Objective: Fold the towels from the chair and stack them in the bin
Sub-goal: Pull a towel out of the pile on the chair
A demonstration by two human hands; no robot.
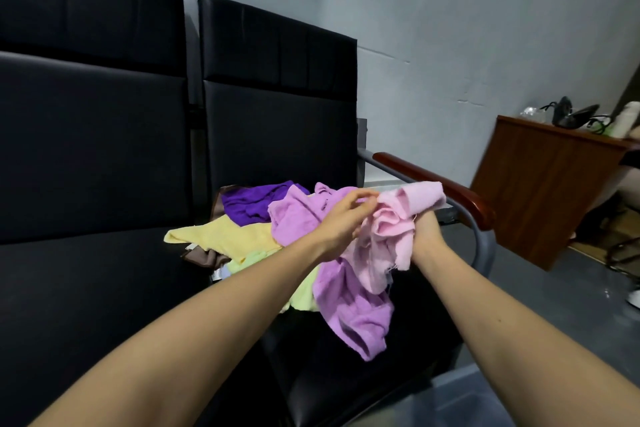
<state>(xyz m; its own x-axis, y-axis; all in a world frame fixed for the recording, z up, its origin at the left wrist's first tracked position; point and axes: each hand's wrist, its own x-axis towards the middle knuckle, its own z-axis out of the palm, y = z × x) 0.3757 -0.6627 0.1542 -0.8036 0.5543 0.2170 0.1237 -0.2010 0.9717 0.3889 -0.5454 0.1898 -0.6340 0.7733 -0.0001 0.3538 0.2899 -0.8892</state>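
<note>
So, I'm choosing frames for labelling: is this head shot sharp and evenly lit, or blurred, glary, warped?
Head view: wide-angle warp leans the chair backs and the cabinet; fingers of the left hand blur slightly at the pink towel; light dim and soft, the black seat nearly featureless; no harsh glare.

Head view, downward, seemingly tilted, near chair (277, 135)

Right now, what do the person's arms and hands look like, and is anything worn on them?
Both are bare: the left forearm and right forearm show no sleeves, and the left hand and right hand wear no gloves, watch or bracelet.
</note>
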